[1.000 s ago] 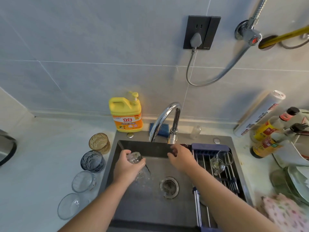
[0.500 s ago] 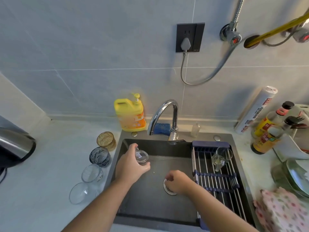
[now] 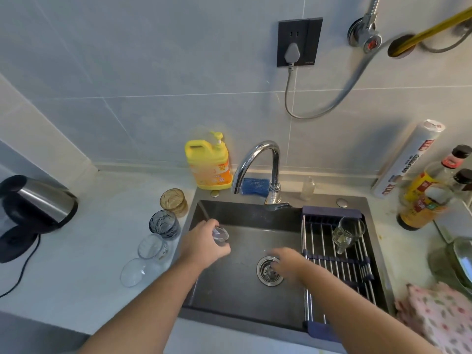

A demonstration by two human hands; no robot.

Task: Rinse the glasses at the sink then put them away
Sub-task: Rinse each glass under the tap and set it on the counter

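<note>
The left hand [image 3: 201,247] grips a small clear glass [image 3: 220,233] round its body, over the left part of the sink [image 3: 229,297], below the faucet [image 3: 258,157]. The right hand [image 3: 288,261] hangs low beside the drain [image 3: 268,270] — too blurred to tell whether its fingers hold anything. On the counter [image 3: 89,251] just left of the sink stand an amber glass [image 3: 173,201] and a dark glass [image 3: 164,224]; another glass [image 3: 344,232] lies on the rack [image 3: 332,264]. The held glass looks light, rigid and thin-walled — probably slippery once wet and easily chipped on steel, so a wrap round the body seems safer than the rim.
</note>
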